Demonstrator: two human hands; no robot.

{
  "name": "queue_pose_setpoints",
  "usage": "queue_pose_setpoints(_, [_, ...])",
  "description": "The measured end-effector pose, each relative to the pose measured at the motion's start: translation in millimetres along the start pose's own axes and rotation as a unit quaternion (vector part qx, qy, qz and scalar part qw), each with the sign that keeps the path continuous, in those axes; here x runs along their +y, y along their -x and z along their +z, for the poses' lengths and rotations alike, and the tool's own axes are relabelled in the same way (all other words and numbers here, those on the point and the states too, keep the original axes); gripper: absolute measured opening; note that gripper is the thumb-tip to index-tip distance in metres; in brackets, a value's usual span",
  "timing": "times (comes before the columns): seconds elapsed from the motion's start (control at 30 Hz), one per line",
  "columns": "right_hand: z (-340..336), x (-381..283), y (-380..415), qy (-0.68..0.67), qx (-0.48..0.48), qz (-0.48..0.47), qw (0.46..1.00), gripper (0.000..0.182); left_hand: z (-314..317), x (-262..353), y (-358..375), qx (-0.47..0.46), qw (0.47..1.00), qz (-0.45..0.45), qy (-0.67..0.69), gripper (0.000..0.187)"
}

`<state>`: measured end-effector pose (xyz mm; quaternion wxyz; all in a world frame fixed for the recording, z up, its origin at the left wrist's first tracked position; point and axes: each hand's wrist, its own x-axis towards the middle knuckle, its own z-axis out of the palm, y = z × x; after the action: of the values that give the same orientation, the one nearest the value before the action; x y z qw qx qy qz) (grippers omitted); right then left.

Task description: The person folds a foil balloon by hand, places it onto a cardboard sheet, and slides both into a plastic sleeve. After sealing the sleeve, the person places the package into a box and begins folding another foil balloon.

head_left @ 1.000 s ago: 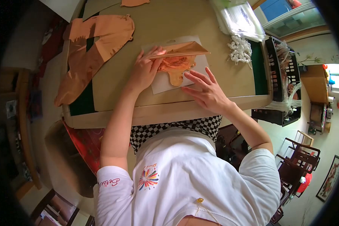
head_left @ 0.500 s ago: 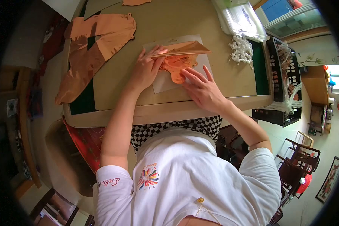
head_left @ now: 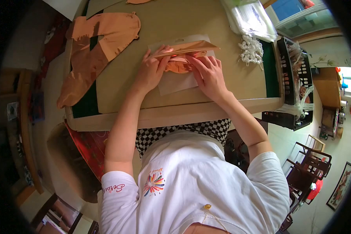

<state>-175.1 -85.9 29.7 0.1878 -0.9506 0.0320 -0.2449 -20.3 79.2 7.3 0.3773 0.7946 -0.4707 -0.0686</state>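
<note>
Left hand (head_left: pixel 149 73): nearly closed — pinches the shiny copper-coloured folded foil (head_left: pixel 178 67).
Right hand (head_left: pixel 209 76): fingers bent onto the foil — can't tell if gripping.
Foil: over the flat white card (head_left: pixel 171 85).
White tangled strings (head_left: pixel 252 50): right of the card.

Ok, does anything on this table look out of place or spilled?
One thing: the large copper-coloured foil piece on the left is wrinkled, and its near end sticks out past the side of the table. I see no spill.
</note>
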Motion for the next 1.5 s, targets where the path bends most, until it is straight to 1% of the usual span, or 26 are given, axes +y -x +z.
queue_pose_setpoints(0.03, [1,-2,-1,0.02,0.013,0.01,1.0,0.038,0,0,0,0.0,1.0,0.0,0.006,0.034])
queue_pose_setpoints(0.13, [3,-5,-2,0.041,-0.01,0.048,0.998,0.036,0,0,-1,0.002,1.0,0.001,0.015,0.035])
queue_pose_setpoints(0.23, [6,-2,-3,0.088,-0.015,0.044,0.995,0.035,0,0,-1,0.002,1.0,0.002,0.009,0.035])
queue_pose_setpoints(0.33, [8,-3,-4,0.159,0.036,0.015,0.986,0.035,0,-2,-1,-0.003,1.0,0.006,-0.001,0.036])
queue_pose_setpoints(0.43, [5,-9,3,0.125,-0.03,-0.043,0.991,0.036,-3,-2,0,-0.009,1.0,0.012,-0.011,0.036])
queue_pose_setpoints(0.53, [22,-14,1,0.044,-0.022,-0.062,0.997,0.037,-2,-1,-2,-0.01,1.0,0.012,0.008,0.037])
queue_pose_setpoints(0.6, [26,-16,0,0.053,-0.042,-0.037,0.997,0.04,-3,0,-2,-0.015,1.0,-0.001,0.018,0.037])
queue_pose_setpoints(0.73, [24,-23,-5,0.081,-0.076,0.002,0.994,0.049,-4,0,-1,-0.023,1.0,0.015,-0.004,0.038])
queue_pose_setpoints(0.83, [29,-22,-5,0.11,-0.073,0.009,0.991,0.049,-6,2,-2,-0.023,0.999,0.025,-0.011,0.038])
queue_pose_setpoints(1.0, [31,-27,-10,0.119,-0.069,0.008,0.99,0.043,-7,-1,-1,-0.025,0.999,0.034,-0.01,0.037])
queue_pose_setpoints(1.07, [36,-26,-11,0.149,-0.068,-0.014,0.986,0.043,-6,-1,-1,-0.021,0.999,0.028,-0.007,0.036])
queue_pose_setpoints(1.17, [32,-32,-14,0.08,-0.067,0.01,0.995,0.041,-3,-1,0,-0.019,1.0,0.016,-0.002,0.036])
queue_pose_setpoints(1.2, [30,-32,-15,0.056,-0.058,0.02,0.997,0.044,-4,-1,-1,-0.02,1.0,0.009,-0.001,0.036])
queue_pose_setpoints(1.4, [19,-13,-13,0.006,-0.066,-0.035,0.997,0.048,1,-4,1,0.005,1.0,0.018,0.01,0.036])
queue_pose_setpoints(1.5, [18,-9,-10,-0.017,-0.073,-0.042,0.996,0.048,2,-5,1,0.009,1.0,0.02,0.008,0.036])
